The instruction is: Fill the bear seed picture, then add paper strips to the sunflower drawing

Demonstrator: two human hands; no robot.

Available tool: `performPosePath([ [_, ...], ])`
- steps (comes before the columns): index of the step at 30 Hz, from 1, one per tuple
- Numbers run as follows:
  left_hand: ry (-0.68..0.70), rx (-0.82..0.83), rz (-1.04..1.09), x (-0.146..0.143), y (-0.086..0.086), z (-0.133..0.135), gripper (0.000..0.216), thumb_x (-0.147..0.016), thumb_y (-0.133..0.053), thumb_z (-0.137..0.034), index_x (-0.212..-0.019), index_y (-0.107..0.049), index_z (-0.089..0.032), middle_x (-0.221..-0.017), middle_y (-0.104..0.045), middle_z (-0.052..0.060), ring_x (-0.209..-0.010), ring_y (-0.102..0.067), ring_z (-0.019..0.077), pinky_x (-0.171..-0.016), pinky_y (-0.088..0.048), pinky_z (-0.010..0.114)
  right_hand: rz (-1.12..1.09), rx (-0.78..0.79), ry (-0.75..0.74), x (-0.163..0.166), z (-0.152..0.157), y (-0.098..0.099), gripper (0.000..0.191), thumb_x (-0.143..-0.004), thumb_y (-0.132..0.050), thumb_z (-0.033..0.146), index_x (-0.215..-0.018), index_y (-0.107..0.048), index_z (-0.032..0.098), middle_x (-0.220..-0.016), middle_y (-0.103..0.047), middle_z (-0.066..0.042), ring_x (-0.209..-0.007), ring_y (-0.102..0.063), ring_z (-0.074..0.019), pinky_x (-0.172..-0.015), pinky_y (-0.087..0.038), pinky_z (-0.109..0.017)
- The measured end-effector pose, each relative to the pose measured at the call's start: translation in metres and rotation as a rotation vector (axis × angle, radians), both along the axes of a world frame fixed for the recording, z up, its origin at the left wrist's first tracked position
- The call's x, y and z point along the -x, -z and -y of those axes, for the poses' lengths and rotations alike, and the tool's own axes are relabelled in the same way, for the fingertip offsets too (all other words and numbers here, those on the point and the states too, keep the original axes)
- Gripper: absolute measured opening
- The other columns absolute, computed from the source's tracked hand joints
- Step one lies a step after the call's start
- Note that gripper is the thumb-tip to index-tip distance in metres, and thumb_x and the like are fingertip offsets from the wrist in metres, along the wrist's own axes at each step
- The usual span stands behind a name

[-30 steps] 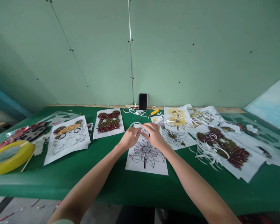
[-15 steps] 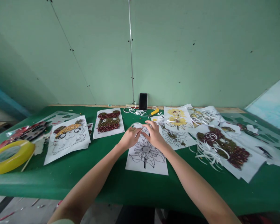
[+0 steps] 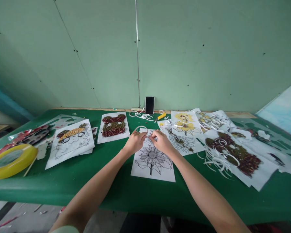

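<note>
My left hand point(image 3: 136, 141) is closed in a pinch on a thin white strip point(image 3: 141, 127), which curls up in a loop behind the fingers. Close beside it, my right hand point(image 3: 159, 140) is also closed, thumb and fingertips pressed together near the strip's other part. What sits between the right fingertips is too small to make out. Both hands hover over the top of a white sheet with a black-line sunflower drawing point(image 3: 152, 158), hiding its upper part.
A yellow utility knife point(image 3: 160, 116), a phone point(image 3: 149, 105) and white strips point(image 3: 138, 114) are at the back. Left are a yellow tape roll point(image 3: 13, 161) and a bear picture of seeds point(image 3: 113, 124). Yellow flower sheets point(image 3: 186, 123) and a strip pile point(image 3: 217, 160) lie right.
My right hand's fingers have curled from a spread position into a pinch beside the left hand. The left hand keeps its pinch on the strip, and the view has shifted slightly.
</note>
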State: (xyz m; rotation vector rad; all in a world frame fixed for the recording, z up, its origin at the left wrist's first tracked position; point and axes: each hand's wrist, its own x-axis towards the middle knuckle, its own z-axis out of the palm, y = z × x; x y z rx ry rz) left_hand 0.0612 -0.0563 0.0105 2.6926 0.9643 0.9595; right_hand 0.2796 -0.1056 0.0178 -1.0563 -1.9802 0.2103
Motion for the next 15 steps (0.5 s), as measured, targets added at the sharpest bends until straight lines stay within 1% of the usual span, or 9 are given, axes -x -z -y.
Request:
performPosePath([
  [3, -0.035, -0.003, -0.017, 0.0, 0.0014, -0.0011, 0.025, -0.111, -0.048, -0.022, -0.116, -0.072, -0.017, -0.081, -0.073, 0.006, -0.076, -0.069, 0.0227, -0.086, -0.054, 0.04, -0.045, -0.039, 0.026, 0.0004, -0.0006, 0.0021, 0.02, -0.108, -0.064, 0.03, -0.091, -0.055, 0.026, -0.084, -0.062, -0.003, -0.076, -0.062, -0.0212, -0.065, -0.05, -0.032],
  [5, -0.042, 0.0, -0.021, -0.0007, 0.0013, -0.0005, 0.026, -0.112, -0.048, -0.023, -0.117, -0.072, -0.017, -0.082, -0.072, 0.007, -0.077, -0.07, 0.0229, -0.087, -0.055, 0.04, -0.08, -0.05, 0.049, 0.0002, -0.0021, 0.004, 0.008, -0.109, -0.065, 0.033, -0.105, -0.064, 0.026, -0.084, -0.064, -0.003, -0.074, -0.063, -0.0214, -0.064, -0.052, -0.033],
  [6, -0.04, 0.0, -0.021, -0.001, 0.001, 0.0, 0.026, -0.112, -0.047, -0.024, -0.118, -0.072, -0.017, -0.082, -0.073, 0.007, -0.077, -0.07, 0.0231, -0.087, -0.055, 0.04, -0.084, -0.054, 0.049, 0.0001, -0.0031, 0.0049, 0.01, -0.109, -0.064, 0.033, -0.116, -0.067, 0.027, -0.085, -0.066, -0.004, -0.074, -0.064, -0.0221, -0.065, -0.054, -0.034],
  [7, -0.037, -0.001, -0.022, -0.0014, 0.0005, 0.0005, 0.027, -0.112, -0.047, -0.024, -0.119, -0.072, -0.017, -0.083, -0.073, 0.007, -0.077, -0.07, 0.0231, -0.087, -0.055, 0.04, -0.078, -0.063, 0.04, 0.0001, -0.0041, 0.0057, 0.018, -0.11, -0.063, 0.033, -0.126, -0.068, 0.028, -0.087, -0.068, -0.004, -0.077, -0.065, -0.0232, -0.067, -0.057, -0.036],
  [8, -0.034, -0.004, -0.022, -0.0016, -0.0001, 0.0011, 0.027, -0.112, -0.047, -0.024, -0.119, -0.072, -0.017, -0.083, -0.073, 0.007, -0.077, -0.07, 0.0231, -0.086, -0.055, 0.04, -0.063, -0.079, 0.028, 0.0002, -0.0051, 0.0065, 0.024, -0.11, -0.062, 0.032, -0.134, -0.068, 0.03, -0.089, -0.07, -0.005, -0.081, -0.067, -0.0245, -0.071, -0.059, -0.038],
  [9, -0.031, -0.007, -0.024, -0.0018, -0.0007, 0.0015, 0.027, -0.112, -0.047, -0.024, -0.12, -0.072, -0.017, -0.084, -0.074, 0.007, -0.076, -0.069, 0.023, -0.086, -0.055, 0.04, -0.046, -0.103, 0.018, 0.0005, -0.0059, 0.0071, 0.027, -0.111, -0.06, 0.03, -0.136, -0.069, 0.031, -0.092, -0.072, -0.006, -0.085, -0.068, -0.0258, -0.074, -0.06, -0.04],
  [10, -0.027, -0.011, -0.026, -0.0018, -0.0013, 0.0019, 0.027, -0.113, -0.046, -0.025, -0.12, -0.072, -0.018, -0.084, -0.074, 0.007, -0.075, -0.069, 0.0228, -0.085, -0.055, 0.04, -0.03, -0.13, 0.011, 0.0008, -0.0067, 0.0077, 0.027, -0.111, -0.059, 0.029, -0.135, -0.071, 0.031, -0.094, -0.073, -0.007, -0.088, -0.068, -0.0267, -0.077, -0.06, -0.043],
  [12, -0.02, -0.019, -0.028, -0.0018, -0.0021, 0.0024, 0.029, -0.114, -0.045, -0.025, -0.121, -0.071, -0.018, -0.085, -0.075, 0.007, -0.074, -0.069, 0.0224, -0.085, -0.055, 0.04, -0.014, -0.179, 0.007, 0.0017, -0.0078, 0.0084, 0.024, -0.111, -0.059, 0.026, -0.127, -0.076, 0.03, -0.095, -0.073, -0.008, -0.089, -0.066, -0.0273, -0.079, -0.06, -0.044],
  [15, -0.012, -0.024, -0.028, -0.0018, -0.0022, 0.0028, 0.029, -0.113, -0.044, -0.023, -0.121, -0.071, -0.017, -0.087, -0.075, 0.007, -0.076, -0.069, 0.0225, -0.086, -0.055, 0.04, -0.004, -0.191, 0.009, 0.0027, -0.008, 0.0081, 0.016, -0.109, -0.064, 0.025, -0.114, -0.079, 0.028, -0.093, -0.074, -0.007, -0.088, -0.066, -0.0261, -0.081, -0.058, -0.044],
])
